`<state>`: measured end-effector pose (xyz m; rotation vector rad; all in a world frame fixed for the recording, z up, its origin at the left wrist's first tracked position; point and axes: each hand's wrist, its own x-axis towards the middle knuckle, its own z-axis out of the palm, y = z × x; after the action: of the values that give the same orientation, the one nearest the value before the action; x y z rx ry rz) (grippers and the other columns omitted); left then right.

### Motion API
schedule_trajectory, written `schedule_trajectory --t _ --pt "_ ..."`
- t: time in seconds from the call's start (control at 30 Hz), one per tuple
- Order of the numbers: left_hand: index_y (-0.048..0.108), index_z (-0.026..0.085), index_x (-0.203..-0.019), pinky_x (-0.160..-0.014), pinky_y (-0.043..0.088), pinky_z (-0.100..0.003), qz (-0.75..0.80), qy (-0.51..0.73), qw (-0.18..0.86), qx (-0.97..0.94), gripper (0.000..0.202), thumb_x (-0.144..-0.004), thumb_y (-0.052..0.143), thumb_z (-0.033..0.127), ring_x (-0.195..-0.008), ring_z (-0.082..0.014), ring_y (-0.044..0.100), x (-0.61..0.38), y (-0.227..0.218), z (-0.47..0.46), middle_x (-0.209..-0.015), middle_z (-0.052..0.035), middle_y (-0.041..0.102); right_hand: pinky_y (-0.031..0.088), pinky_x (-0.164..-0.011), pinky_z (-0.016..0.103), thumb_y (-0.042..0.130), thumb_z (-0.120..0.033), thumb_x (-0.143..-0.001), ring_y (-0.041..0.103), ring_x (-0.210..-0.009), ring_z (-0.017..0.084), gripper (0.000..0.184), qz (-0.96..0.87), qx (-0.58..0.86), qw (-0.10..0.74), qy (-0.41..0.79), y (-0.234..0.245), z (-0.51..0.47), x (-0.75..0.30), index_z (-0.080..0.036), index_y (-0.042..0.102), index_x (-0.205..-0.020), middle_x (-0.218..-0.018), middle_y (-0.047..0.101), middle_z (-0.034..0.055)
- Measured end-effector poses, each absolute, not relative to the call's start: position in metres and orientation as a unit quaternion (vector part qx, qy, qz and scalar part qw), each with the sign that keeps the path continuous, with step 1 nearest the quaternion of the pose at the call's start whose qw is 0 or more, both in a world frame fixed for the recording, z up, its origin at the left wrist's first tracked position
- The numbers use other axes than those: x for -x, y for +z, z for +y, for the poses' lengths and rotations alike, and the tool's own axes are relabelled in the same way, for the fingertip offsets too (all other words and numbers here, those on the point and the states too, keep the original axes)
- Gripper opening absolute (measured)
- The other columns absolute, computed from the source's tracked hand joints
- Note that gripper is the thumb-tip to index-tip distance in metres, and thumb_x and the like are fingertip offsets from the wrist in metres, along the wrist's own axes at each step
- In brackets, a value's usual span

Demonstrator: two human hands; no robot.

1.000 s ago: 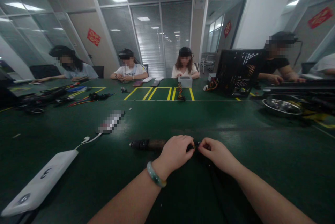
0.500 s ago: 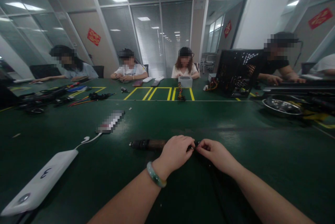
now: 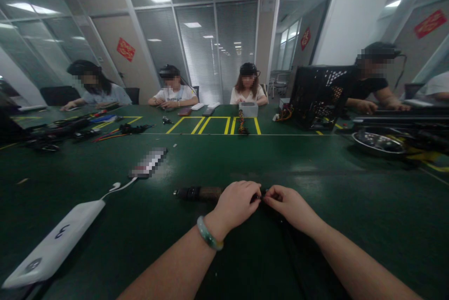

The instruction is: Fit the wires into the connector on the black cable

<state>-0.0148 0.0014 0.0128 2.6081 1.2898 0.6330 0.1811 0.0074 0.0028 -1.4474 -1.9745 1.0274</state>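
A pen-shaped tool that looks like an electric screwdriver (image 3: 205, 193) lies sideways on the green table, its silver tip toward the left, with a black front and a brownish body. Over its rear part is my left hand (image 3: 236, 204), fingers curled round it, a pale green bangle (image 3: 206, 233) on the wrist. My right hand (image 3: 289, 206) pinches at the tool's rear end, the fingertips of both hands nearly meeting. What the right fingertips hold is too small and hidden to make out. A dark cord (image 3: 293, 253) seems to run from there toward me.
A white power bank (image 3: 58, 239) marked 3 is cabled to a phone (image 3: 148, 163) on the left. Farther left lie black parts and cables (image 3: 70, 127). A black computer case (image 3: 315, 98) and a metal bowl (image 3: 379, 142) stand at right. Several people sit across the table.
My hands and the tool have barely moved. At the far left, a co-worker's outstretched hand has drawn in toward their body.
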Motion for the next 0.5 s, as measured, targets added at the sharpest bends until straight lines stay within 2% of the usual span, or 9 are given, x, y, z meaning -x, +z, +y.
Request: schedule_trajectory --t 0.13,0.27,0.5 --pt "0.057 0.021 -0.095 -0.088 0.045 -0.037 0.430 0.210 0.078 -0.875 0.011 -0.084 0.058 0.022 -0.098 -0.0197 0.059 0.0145 0.0128 0.0014 -0.104 -0.0020 0.064 0.043 -0.063 0.024 0.055 -0.034 -0.084 0.062 -0.073 0.016 0.018 -0.722 0.523 0.246 0.380 0.0011 0.0080 -0.1820 -0.019 0.064 -0.083 -0.081 0.068 0.0009" --pt "0.056 0.021 -0.098 -0.089 0.046 -0.038 0.441 0.219 0.081 -0.867 0.017 -0.083 0.060 0.027 -0.098 -0.0208 0.059 0.0152 0.0133 0.0002 -0.106 -0.0031 0.063 0.043 -0.063 0.024 0.055 -0.034 -0.084 0.062 -0.073 0.016 0.018 -0.720 0.527 0.245 0.380 0.0027 0.0077 -0.1826 -0.019 0.063 -0.082 -0.081 0.068 0.0010" --pt "0.057 0.021 -0.093 -0.090 0.045 -0.037 0.435 0.209 0.075 -0.873 0.008 -0.085 0.057 0.023 -0.099 -0.0196 0.059 0.0153 0.0129 0.0013 -0.108 -0.0026 0.063 0.044 -0.063 0.024 0.054 -0.035 -0.085 0.063 -0.073 0.016 0.019 -0.715 0.532 0.237 0.387 0.0051 0.0068 -0.1824 -0.019 0.064 -0.085 -0.082 0.068 0.0010"
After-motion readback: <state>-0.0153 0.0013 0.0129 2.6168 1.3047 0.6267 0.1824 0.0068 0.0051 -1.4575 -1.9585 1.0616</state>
